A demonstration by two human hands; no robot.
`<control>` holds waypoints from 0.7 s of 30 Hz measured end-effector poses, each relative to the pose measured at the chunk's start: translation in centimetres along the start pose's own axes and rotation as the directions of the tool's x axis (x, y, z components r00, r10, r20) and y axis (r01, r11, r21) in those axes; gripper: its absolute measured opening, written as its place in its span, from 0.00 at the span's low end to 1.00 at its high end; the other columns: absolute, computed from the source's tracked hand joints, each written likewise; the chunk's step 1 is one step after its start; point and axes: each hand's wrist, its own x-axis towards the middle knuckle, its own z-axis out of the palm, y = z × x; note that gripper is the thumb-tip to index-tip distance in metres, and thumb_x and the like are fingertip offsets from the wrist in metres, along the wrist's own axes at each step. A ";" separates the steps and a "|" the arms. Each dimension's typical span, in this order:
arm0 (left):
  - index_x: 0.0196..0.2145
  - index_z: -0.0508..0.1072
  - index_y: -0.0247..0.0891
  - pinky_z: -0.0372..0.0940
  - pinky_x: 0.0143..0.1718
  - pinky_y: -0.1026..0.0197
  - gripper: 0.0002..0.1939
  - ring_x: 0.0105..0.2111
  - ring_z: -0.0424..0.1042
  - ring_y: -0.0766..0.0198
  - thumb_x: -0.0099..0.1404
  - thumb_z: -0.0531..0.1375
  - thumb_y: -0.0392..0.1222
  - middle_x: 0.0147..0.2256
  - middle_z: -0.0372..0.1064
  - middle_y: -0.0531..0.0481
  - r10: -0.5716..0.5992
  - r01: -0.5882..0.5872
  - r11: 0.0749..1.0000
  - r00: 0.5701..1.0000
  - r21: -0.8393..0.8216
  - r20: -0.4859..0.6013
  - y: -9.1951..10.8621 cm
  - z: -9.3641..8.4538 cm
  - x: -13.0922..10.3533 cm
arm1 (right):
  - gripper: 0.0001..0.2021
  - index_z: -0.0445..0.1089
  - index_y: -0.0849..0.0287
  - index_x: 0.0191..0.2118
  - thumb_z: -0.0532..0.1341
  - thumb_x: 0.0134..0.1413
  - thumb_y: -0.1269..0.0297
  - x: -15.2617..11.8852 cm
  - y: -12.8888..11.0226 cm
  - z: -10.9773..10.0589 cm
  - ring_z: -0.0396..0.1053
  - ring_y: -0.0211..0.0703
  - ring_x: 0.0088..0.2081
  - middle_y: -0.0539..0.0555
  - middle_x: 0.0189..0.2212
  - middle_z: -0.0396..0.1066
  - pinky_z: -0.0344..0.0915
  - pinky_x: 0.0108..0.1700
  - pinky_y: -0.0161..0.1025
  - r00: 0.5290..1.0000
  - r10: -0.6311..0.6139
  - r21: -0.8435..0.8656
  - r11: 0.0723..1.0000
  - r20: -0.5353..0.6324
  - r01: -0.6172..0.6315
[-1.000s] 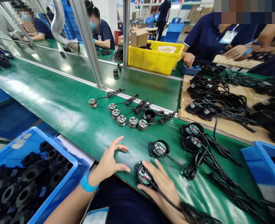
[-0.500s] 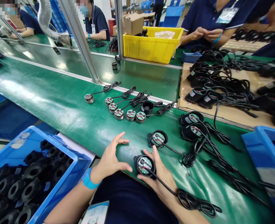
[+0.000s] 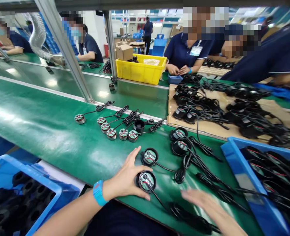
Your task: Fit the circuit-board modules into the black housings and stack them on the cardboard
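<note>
My left hand (image 3: 128, 178), a blue band at its wrist, curves its thumb and fingers around the near black round housing (image 3: 146, 181), which has a green circuit board inside. From that housing a black cable runs right to a blurred coil (image 3: 184, 214). My right hand (image 3: 196, 198) is smeared by motion beside the coil, apart from the housing; its fingers cannot be made out. Just beyond my left hand's fingers lies another housing with a board (image 3: 149, 156). Two more housings (image 3: 180, 146) stand farther right with coiled cables.
Metal-rimmed round boards (image 3: 111, 133) with cables lie across the green table (image 3: 61, 131). A blue bin (image 3: 58, 193) is at left, another blue bin (image 3: 248, 183) at right. Cardboard (image 3: 170, 114) holds many housings. A yellow bin (image 3: 140, 70) and a co-worker's hands (image 3: 179, 70) are beyond.
My left hand has moved right, onto the near housing. My right hand has let go of that housing and moved away to the right. The camera view has shifted right and upward.
</note>
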 end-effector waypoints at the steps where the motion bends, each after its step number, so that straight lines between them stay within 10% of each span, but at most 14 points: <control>1: 0.56 0.76 0.52 0.42 0.69 0.28 0.46 0.72 0.29 0.25 0.40 0.76 0.65 0.74 0.21 0.48 0.014 -0.015 1.000 0.999 0.007 0.030 0.0 -0.3 0.6 | 0.52 0.55 0.46 0.71 0.75 0.40 0.46 0.6 0.9 -0.8 0.67 0.64 0.62 0.58 0.65 0.64 0.72 0.59 0.53 0.998 0.056 -0.112 0.992 -0.011 -0.057; 5: 0.55 0.77 0.53 0.42 0.69 0.30 0.46 0.72 0.31 0.26 0.36 0.78 0.63 0.75 0.25 0.48 0.125 -0.130 0.991 0.983 0.028 0.131 -0.3 -1.1 3.0 | 0.61 0.41 0.54 0.75 0.73 0.36 0.53 3.6 2.7 -2.2 0.47 0.69 0.71 0.63 0.73 0.45 0.53 0.67 0.70 0.991 0.077 -0.301 0.953 0.107 -0.042; 15: 0.51 0.80 0.46 0.52 0.69 0.40 0.42 0.71 0.46 0.32 0.38 0.77 0.62 0.72 0.43 0.42 0.036 -0.038 0.999 0.998 0.034 0.043 -2.0 -1.6 4.5 | 0.30 0.67 0.60 0.58 0.61 0.45 0.69 6.1 2.9 -0.9 0.63 0.60 0.65 0.62 0.56 0.71 0.55 0.68 0.65 0.997 -0.017 -0.305 0.952 -0.070 -0.005; 21: 0.53 0.78 0.46 0.48 0.70 0.38 0.42 0.71 0.46 0.34 0.40 0.76 0.63 0.69 0.49 0.42 0.097 -0.099 0.992 0.995 0.078 0.024 0.3 -7.2 8.6 | 0.20 0.66 0.54 0.53 0.60 0.52 0.68 8.3 -1.8 -3.9 0.76 0.47 0.47 0.55 0.47 0.76 0.75 0.49 0.42 0.967 0.151 0.053 0.988 -0.205 -0.143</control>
